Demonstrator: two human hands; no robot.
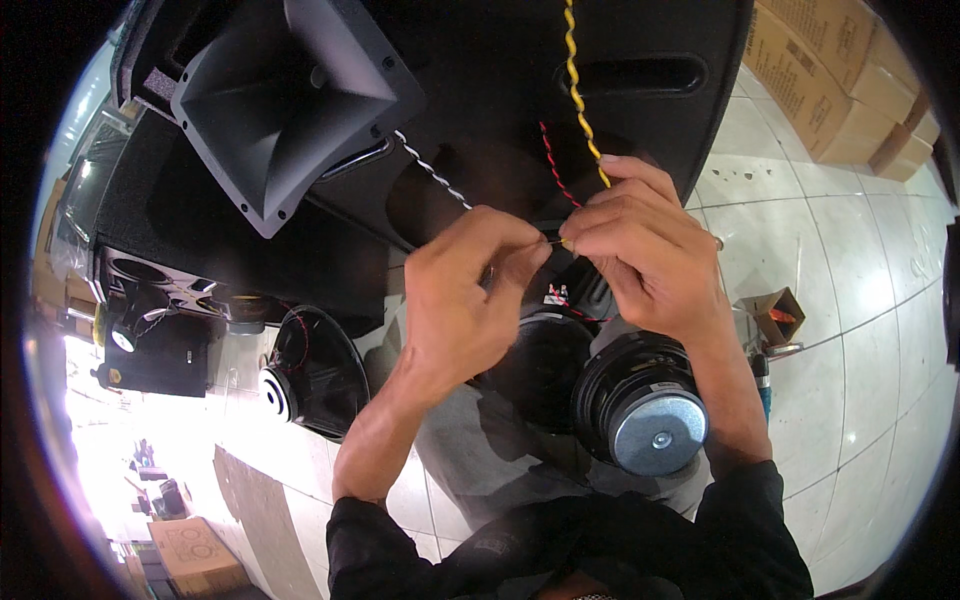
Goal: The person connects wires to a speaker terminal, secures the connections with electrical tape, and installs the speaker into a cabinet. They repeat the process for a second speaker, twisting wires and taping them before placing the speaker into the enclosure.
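Note:
My left hand (462, 290) and my right hand (650, 255) meet fingertip to fingertip in front of a black speaker cabinet (480, 60). My right fingers close on a twisted yellow-and-black wire (577, 90) that hangs from above. A thin end shows between both sets of fingertips, and the left thumb and finger pinch it. Behind my left hand runs a twisted white-and-black wire (432, 170). A twisted red-and-black wire (551, 165) drops behind my right fingers. Below them, a round speaker driver (655, 425) with a silver magnet rests by my legs.
A black horn (290, 110) juts out at upper left. Another speaker driver (325, 375) lies on the tiled floor (840, 290) at left. Cardboard boxes (835, 75) stand at upper right, and a small open box (775, 318) sits right of my forearm.

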